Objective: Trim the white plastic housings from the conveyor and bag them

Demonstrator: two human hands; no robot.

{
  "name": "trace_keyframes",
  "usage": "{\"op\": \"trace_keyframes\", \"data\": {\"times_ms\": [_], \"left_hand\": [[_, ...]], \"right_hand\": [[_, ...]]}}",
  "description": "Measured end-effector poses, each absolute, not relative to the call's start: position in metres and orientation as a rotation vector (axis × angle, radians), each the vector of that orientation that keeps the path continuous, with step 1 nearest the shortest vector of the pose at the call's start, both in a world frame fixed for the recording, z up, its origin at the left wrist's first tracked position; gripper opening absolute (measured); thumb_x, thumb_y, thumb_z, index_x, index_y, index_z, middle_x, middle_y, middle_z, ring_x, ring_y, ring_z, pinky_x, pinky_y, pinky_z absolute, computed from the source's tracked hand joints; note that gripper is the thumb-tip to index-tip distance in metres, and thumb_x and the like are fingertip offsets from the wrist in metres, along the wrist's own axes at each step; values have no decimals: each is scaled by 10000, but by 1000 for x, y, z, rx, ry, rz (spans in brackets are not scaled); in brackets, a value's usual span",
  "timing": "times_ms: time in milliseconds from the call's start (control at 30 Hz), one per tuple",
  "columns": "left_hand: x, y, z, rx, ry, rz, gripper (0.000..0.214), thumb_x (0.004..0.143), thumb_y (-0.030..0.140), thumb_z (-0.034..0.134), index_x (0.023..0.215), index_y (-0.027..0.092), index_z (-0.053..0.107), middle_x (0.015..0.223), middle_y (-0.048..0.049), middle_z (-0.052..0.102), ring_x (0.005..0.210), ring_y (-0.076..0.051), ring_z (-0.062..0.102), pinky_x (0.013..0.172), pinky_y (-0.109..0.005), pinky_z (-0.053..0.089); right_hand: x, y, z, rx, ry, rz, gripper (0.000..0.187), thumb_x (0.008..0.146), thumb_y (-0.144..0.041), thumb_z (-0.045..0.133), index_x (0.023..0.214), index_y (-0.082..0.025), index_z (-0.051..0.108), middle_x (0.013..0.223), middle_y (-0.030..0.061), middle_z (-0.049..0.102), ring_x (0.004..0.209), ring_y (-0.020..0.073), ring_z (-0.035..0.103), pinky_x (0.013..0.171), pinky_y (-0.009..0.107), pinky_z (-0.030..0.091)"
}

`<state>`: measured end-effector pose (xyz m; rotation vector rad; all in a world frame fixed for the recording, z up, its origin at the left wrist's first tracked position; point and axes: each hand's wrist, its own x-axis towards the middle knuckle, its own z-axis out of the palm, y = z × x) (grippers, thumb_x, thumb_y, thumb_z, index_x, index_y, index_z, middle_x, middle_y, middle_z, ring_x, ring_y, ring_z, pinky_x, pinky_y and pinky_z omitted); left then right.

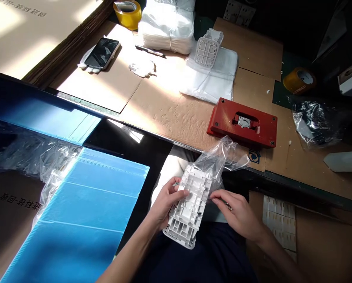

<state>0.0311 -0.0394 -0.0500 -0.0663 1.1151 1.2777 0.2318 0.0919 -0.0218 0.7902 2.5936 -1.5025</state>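
The white housing [192, 210] points away from the lap [223, 253], long axis leaning right; the left hand [165, 202] clamps its side; whether the right hand [237, 212] grips anything, I can't tell.

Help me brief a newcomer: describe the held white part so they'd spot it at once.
Start at the cardboard-covered bench and look just below its near edge. There the left hand holds a long, ribbed white part. Unlike the shorter white piece on the flat plastic, it is in hand, off the bench.
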Motion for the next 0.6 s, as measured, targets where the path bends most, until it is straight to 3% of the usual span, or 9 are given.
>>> {"op": "trace_keyframes", "data": {"times_ms": [100, 333, 500, 600], "left_hand": [[25, -40, -47, -88, 1055, 1281, 368, 759, 233, 780, 1017, 191, 521, 771, 3, 638, 626, -139, 629, 591, -246, 533], [29, -38, -48, -135, 1030, 1303, 414, 732, 242, 793, 1072, 146, 577, 881, -74, 692, 691, -157, 656, 653, -273, 562], [35, -38, -51, -143, 1145, 1361, 386, 753, 267, 788, 1050, 179, 558, 840, -33, 678, 665, -149, 639, 623, -262, 538], [37, -36, -55, -126, 1261, 1409, 373, 736, 263, 826, 973, 217, 541, 835, 15, 657, 668, -126, 622, 597, -215, 502]], "right_hand": [[235, 105, -25, 663, 2768, -1354, 128, 1001, -169, 487, 996, -227, 601, 964, 35, 664, 1004, 198, 605, 806, 292, 441], [230, 104, -29, 727, 2573, -1521, 121, 1000, -161, 463, 946, -208, 560, 884, 13, 633, 796, 145, 583, 731, 275, 431], [233, 95, -18, 742, 2288, -1755, 149, 1025, -207, 446, 935, -220, 564, 799, -27, 656, 731, 120, 620, 706, 247, 457], [232, 83, -7, 741, 2278, -1838, 131, 1031, -219, 459, 1070, -247, 581, 823, -45, 683, 755, 107, 652, 766, 232, 482]]}}
